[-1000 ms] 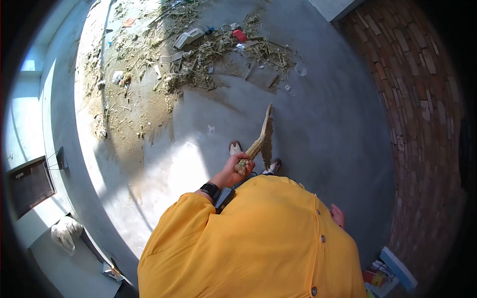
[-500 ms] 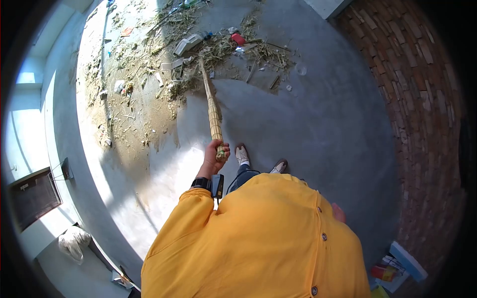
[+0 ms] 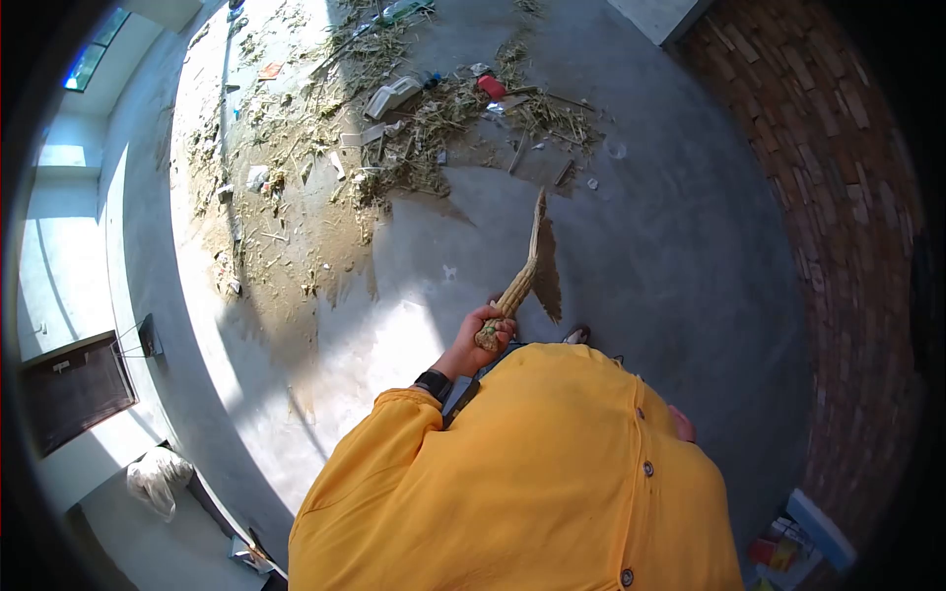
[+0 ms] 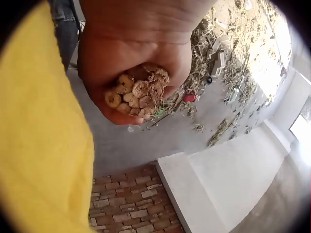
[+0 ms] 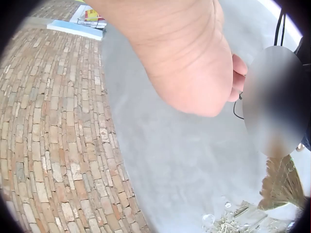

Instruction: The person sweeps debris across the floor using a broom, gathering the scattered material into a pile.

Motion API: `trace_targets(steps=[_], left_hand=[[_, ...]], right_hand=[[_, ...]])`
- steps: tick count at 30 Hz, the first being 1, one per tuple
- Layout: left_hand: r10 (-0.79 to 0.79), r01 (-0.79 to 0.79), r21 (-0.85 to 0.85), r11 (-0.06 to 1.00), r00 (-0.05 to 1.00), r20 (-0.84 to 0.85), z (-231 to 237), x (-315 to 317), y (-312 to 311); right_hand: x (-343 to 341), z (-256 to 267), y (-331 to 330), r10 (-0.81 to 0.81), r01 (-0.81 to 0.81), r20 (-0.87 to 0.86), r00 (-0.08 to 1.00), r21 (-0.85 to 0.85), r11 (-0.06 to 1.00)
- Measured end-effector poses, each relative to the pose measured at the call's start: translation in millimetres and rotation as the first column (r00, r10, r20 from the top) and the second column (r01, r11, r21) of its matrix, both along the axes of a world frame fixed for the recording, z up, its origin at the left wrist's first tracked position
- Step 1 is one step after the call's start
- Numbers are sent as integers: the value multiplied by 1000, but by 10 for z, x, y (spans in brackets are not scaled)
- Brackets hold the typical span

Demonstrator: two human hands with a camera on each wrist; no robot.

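Mostly, the left hand (image 3: 473,337) hides the grip of a straw broom (image 3: 516,292) wrapped in its fingers, the cut stalk ends showing at the palm and the brown bristles, viewed nearly edge-on, ahead of the knuckles. Beyond that hand lies straw litter (image 3: 424,148), its smaller bits indistinct; the right hand (image 5: 194,73) shows only partly, most fingers hidden, so I cannot tell their pose.

The broom (image 3: 519,288) is tan, the shirt (image 3: 522,473) yellow.
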State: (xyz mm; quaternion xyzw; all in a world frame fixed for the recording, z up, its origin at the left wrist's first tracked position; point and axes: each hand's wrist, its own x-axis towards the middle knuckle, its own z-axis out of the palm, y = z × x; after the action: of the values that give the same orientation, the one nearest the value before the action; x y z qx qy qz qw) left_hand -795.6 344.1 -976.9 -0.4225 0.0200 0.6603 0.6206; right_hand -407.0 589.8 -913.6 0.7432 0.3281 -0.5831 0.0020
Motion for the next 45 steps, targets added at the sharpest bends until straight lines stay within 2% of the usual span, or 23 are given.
trace_targets(steps=[1,3,7,8,10,11,13,15,17,20,22,23,25,27,29,31,34,36,38,41,43,44,45], left_hand=[[-1,1,0,1000,1000,2,-26,-17,-23],[132,-132,-14,991,977,165,-86,-116,-150],[276,-271,-132,953,961,22,-380,-755,-780],[375,-363,-121,924,922,93,-378,-934,-916],[440,-436,-136,890,898,-5,-467,-1243,-1085],[377,-389,-101,916,919,-114,-540,-1349,-1104],[165,-219,-202,954,953,-254,-435,-1420,-946],[-49,-156,-361,919,867,-497,-302,-1247,-762],[-73,-200,-398,895,815,-575,-233,-1011,-696],[-62,-195,-372,908,814,-578,-2,-765,-642],[46,-202,-250,947,854,-518,17,-761,-644],[159,-224,-131,966,911,-381,46,-802,-650],[182,-199,-19,980,926,-332,151,-860,-636],[157,-171,-19,985,940,-304,227,-824,-558],[-42,17,-75,997,937,-347,253,-734,-401],[-247,167,-220,961,877,-411,306,-633,-175],[-322,252,-215,944,853,-411,334,-549,245],[-418,385,-163,908,812,-408,354,-491,578],[-447,415,-169,894,798,-405,332,-408,901],[-494,462,-174,869,796,-351,303,-281,1383],[-532,486,-216,847,782,-324,251,-298,1664],[-470,440,-166,882,838,-278,154,-297,1777],[-408,391,-116,913,886,-220,50,-271,1908]], right_hand=[[-3,5,-6,-8,8,5,1000,2,1000],[19,-5,-15,2,-2,24,1000,10,1000],[12,-18,-20,21,-22,65,998,6,1000],[15,-22,-12,24,-24,75,997,2,1000],[44,-62,31,97,-96,27,995,-27,995],[43,-75,38,122,-122,11,992,-36,992],[-15,-98,69,12,-12,-23,1000,-21,1000],[-138,-109,100,28,-28,19,999,-3,1000],[-292,-60,58,32,-32,60,998,10,999],[-461,26,9,59,-60,37,998,14,998],[-481,-23,18,99,-99,44,994,-6,995],[-498,-27,26,106,-106,46,993,-8,994],[-545,-19,33,161,-160,58,985,-29,987],[-542,-65,70,97,-95,40,994,-37,995],[-550,-130,137,40,-40,16,999,-50,998],[-530,-187,206,58,-56,26,998,-61,997],[-517,-304,381,91,-89,31,995,-77,993],[-469,-395,577,136,-135,16,991,-69,988],[-398,-528,803,195,-195,-8,981,-71,978],[-279,-766,1241,83,-86,-66,994,-45,995],[-167,-824,1467,-167,156,-141,976,-91,984],[-198,-719,1585,-81,69,-129,988,-94,993],[-189,-675,1682,-107,96,-118,987,-100,990]])
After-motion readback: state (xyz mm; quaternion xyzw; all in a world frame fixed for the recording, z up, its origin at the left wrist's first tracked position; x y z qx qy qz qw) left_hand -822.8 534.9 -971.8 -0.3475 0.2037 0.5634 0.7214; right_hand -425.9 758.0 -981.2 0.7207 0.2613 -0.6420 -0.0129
